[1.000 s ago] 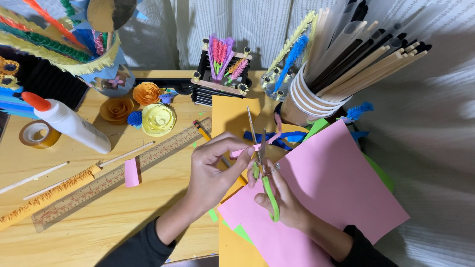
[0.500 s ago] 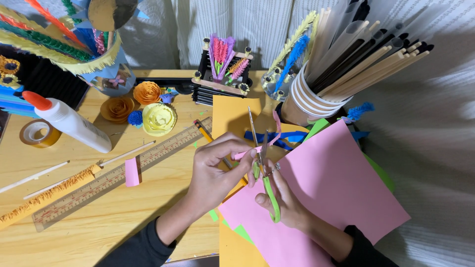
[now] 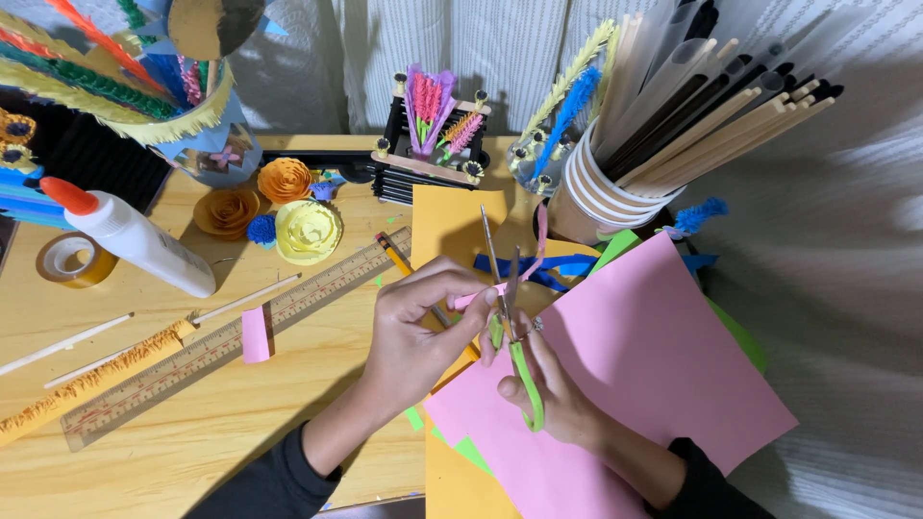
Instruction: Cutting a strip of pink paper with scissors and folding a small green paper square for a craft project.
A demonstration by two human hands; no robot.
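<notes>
My left hand (image 3: 413, 336) pinches one end of a narrow pink paper strip (image 3: 534, 252) that curls up toward the back. My right hand (image 3: 548, 389) grips green-handled scissors (image 3: 505, 298), their blades parted around the strip just beyond my left fingertips. Both hands hover over a large pink paper sheet (image 3: 654, 365) that lies on orange sheets (image 3: 447, 216) and a green one.
A wooden ruler (image 3: 240, 332), a small pink paper piece (image 3: 255, 333), a glue bottle (image 3: 135, 237), a tape roll (image 3: 69, 259) and paper roses (image 3: 308, 231) lie to the left. A paper cup of sticks (image 3: 615, 192) stands behind, next to a craft-stick holder (image 3: 428, 144).
The hands stay in place; the scissor blades and the strip's free end shift only slightly.
</notes>
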